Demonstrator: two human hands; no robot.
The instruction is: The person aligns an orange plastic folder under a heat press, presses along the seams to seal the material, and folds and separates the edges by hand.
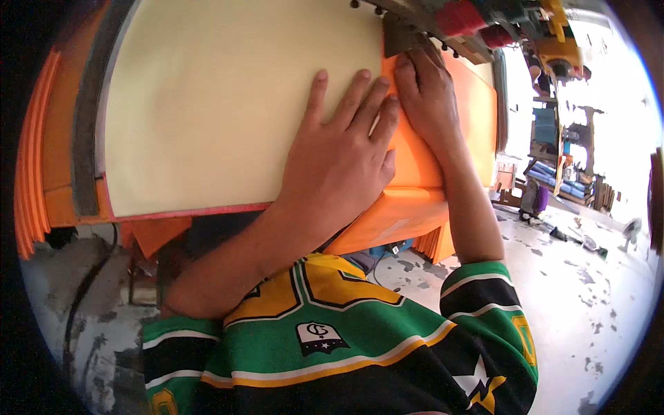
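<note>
My left hand [342,152] lies flat with its fingers spread. It rests on the right side of a large cream sheet [200,117], and its fingertips and thumb reach the edge of a smooth orange sheet [415,166]. My right hand [430,93] is over the orange sheet, close under a machine's bar. Its fingers are curled together beside a dark brown flat piece [397,36]; what they hold, if anything, is hidden. The orange sheet bends down over the near edge of the work surface.
Above my right hand runs a metal bar [470,47] with dark knobs, with red and yellow machine parts [559,55] beyond. Folded orange sheets [34,159] hang at the far left. On the floor at right are a purple item [541,199] and a fan [631,232].
</note>
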